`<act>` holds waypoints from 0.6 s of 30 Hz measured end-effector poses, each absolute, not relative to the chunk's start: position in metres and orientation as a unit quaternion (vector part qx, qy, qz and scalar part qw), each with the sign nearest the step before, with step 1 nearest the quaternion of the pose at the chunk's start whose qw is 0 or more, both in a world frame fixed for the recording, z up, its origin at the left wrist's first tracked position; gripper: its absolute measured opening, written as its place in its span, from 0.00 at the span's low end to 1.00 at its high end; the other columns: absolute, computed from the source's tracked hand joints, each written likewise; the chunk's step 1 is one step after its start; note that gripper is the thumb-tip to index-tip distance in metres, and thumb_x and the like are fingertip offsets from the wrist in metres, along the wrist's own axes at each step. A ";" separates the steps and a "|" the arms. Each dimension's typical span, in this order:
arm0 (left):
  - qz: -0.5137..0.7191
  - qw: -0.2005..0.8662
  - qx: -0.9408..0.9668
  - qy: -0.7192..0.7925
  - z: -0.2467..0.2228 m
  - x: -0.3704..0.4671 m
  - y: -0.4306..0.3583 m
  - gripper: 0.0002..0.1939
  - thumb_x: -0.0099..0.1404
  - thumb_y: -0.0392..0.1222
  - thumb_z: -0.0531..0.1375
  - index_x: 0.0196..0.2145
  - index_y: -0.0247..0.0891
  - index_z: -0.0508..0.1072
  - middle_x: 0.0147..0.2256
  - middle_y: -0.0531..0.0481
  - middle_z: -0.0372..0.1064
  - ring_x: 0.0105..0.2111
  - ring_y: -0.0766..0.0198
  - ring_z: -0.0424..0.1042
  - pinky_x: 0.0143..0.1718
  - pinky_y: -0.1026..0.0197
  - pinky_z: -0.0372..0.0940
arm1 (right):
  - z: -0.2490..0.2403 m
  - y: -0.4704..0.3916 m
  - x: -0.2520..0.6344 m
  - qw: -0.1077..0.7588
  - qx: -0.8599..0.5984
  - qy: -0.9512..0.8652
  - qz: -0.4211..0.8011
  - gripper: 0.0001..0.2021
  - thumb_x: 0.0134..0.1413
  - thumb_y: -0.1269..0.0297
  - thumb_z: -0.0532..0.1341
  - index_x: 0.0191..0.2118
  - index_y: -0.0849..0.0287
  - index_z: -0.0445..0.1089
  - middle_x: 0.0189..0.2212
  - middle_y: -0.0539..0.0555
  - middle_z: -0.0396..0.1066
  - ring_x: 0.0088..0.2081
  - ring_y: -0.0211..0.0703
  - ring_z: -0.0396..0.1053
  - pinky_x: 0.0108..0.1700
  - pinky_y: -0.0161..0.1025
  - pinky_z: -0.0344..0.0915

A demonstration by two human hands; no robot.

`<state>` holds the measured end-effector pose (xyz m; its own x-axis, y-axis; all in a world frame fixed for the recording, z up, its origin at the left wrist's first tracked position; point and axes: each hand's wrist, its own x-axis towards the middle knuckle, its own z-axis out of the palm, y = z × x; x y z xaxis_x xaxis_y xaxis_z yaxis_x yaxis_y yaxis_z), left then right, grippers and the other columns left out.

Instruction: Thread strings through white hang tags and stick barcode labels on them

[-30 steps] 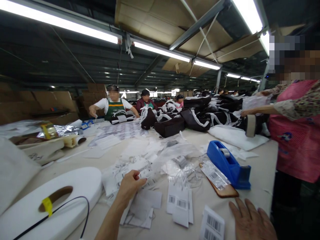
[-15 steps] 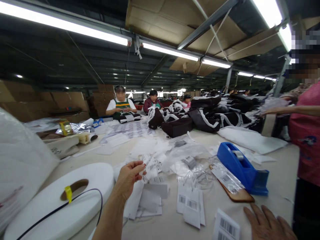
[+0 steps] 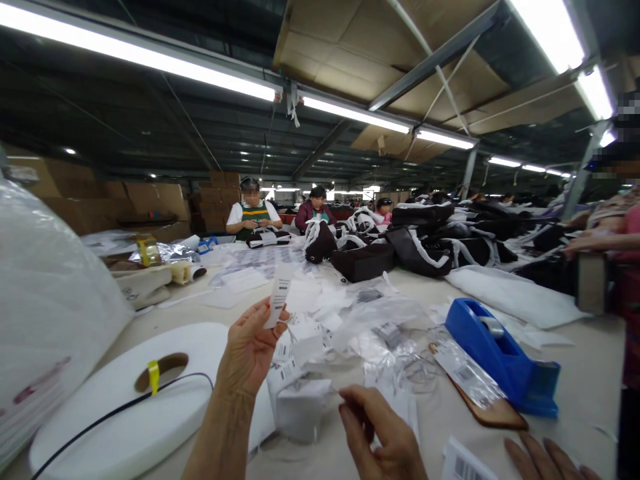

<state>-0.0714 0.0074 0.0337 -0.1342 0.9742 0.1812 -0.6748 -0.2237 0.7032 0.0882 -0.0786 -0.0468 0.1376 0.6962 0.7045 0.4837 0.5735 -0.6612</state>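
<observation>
My left hand (image 3: 249, 352) is raised above the table and pinches a white barcode tag (image 3: 279, 298) upright between thumb and fingers. My right hand (image 3: 384, 433) is lifted at the bottom centre with its fingers curled together. I make out nothing in it. Below both hands lies a heap of loose white tags and clear plastic sleeves (image 3: 350, 337). A folded white tag (image 3: 300, 407) rests between my two hands.
Another person's hand (image 3: 547, 459) lies flat at the bottom right. A blue tape dispenser (image 3: 500, 357) stands right of the heap, with a brown board (image 3: 493, 413) beside it. A big white roll (image 3: 115, 407) with a black cord is at the left. Black bags (image 3: 425, 247) and co-workers fill the far end.
My left hand has lifted a tag off the heap and turned it upright. My right hand has come up into view at the bottom centre. The view has shifted left.
</observation>
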 end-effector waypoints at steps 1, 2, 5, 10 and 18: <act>0.712 0.579 0.321 0.236 0.034 -0.071 0.007 0.10 0.44 0.35 0.66 0.28 0.31 0.74 0.24 0.48 0.74 0.23 0.67 0.70 0.21 0.70 0.66 | -0.041 -0.073 0.076 0.603 -0.448 -0.652 0.108 0.05 0.54 0.66 0.55 0.35 0.55 0.68 0.23 0.51 0.68 0.21 0.38 0.63 0.22 0.33 0.60; 0.707 0.581 0.326 0.236 0.035 -0.070 0.006 0.11 0.44 0.35 0.66 0.29 0.31 0.74 0.24 0.48 0.74 0.22 0.67 0.70 0.22 0.69 0.66 | -0.035 -0.068 0.069 0.603 -0.445 -0.651 0.119 0.05 0.54 0.67 0.55 0.35 0.56 0.68 0.25 0.51 0.68 0.23 0.39 0.63 0.24 0.33 0.60; 0.688 0.590 0.345 0.244 0.036 -0.066 0.003 0.12 0.45 0.36 0.66 0.31 0.31 0.74 0.21 0.48 0.73 0.21 0.67 0.70 0.22 0.68 0.66 | -0.015 -0.056 0.064 0.621 -0.437 -0.640 0.116 0.06 0.54 0.68 0.54 0.35 0.56 0.68 0.29 0.53 0.67 0.27 0.40 0.63 0.28 0.35 0.59; 0.668 0.586 0.376 0.262 0.040 -0.059 -0.002 0.13 0.46 0.37 0.66 0.32 0.32 0.73 0.21 0.48 0.73 0.21 0.68 0.69 0.22 0.68 0.63 | 0.012 -0.043 0.062 0.615 -0.445 -0.636 0.135 0.05 0.52 0.66 0.57 0.36 0.57 0.67 0.30 0.52 0.68 0.28 0.40 0.62 0.27 0.34 0.58; 0.663 0.567 0.388 0.297 0.044 -0.050 -0.007 0.18 0.43 0.38 0.68 0.34 0.32 0.71 0.22 0.52 0.72 0.23 0.67 0.70 0.26 0.66 0.62 | 0.018 -0.025 0.051 0.648 -0.403 -0.581 0.283 0.02 0.47 0.67 0.60 0.29 0.59 0.68 0.21 0.47 0.66 0.23 0.36 0.60 0.26 0.32 0.58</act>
